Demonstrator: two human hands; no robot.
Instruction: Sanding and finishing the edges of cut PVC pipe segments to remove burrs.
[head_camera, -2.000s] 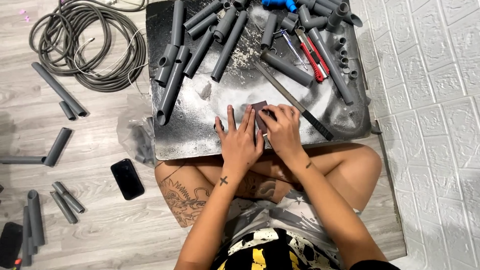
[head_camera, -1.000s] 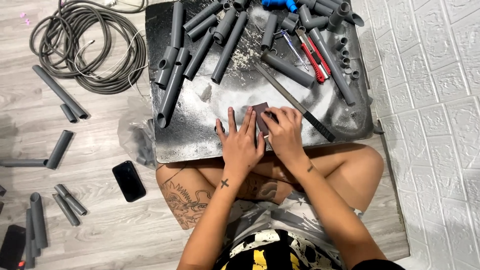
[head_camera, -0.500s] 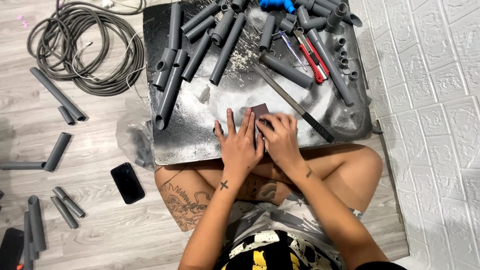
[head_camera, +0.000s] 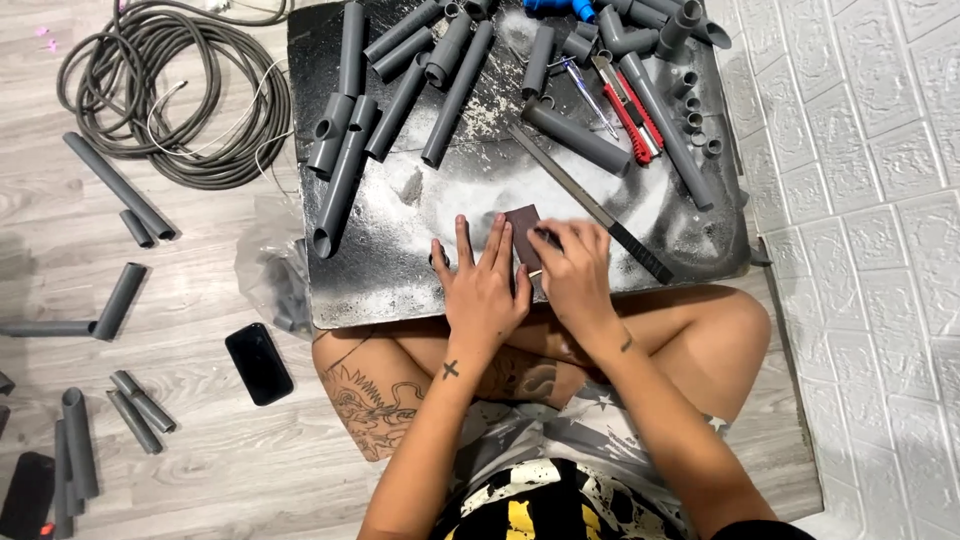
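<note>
I saw the left hand (head_camera: 487, 290) pressed flat on the dusty dark board (head_camera: 400, 270), its fingers (head_camera: 463, 235) spread apart and gripping nothing, the hand lying just beside a small dark brown sanding block (head_camera: 522, 228); the right hand (head_camera: 575, 275) sat on the other side of that block, its fingers (head_camera: 552, 240) curled together against the block's edge, clamped on something small I could not make out; the block itself lay near the front edge of the board, above the person's crossed legs; a long flat metal file (head_camera: 590, 205) ran diagonally just past the right hand; farther back, well apart from both hands, grey pipe pieces (head_camera: 455, 95) lay scattered, with a red utility knife (head_camera: 628, 108) among them and a row of small grey rings (head_camera: 692, 115) towards the right; off the board, on the wooden floor (head_camera: 200, 440), I noted a coiled grey hose (head_camera: 180, 95), more pipe offcuts (head_camera: 115, 185) and a black phone (head_camera: 259, 363) lying near the person's left knee.
</note>
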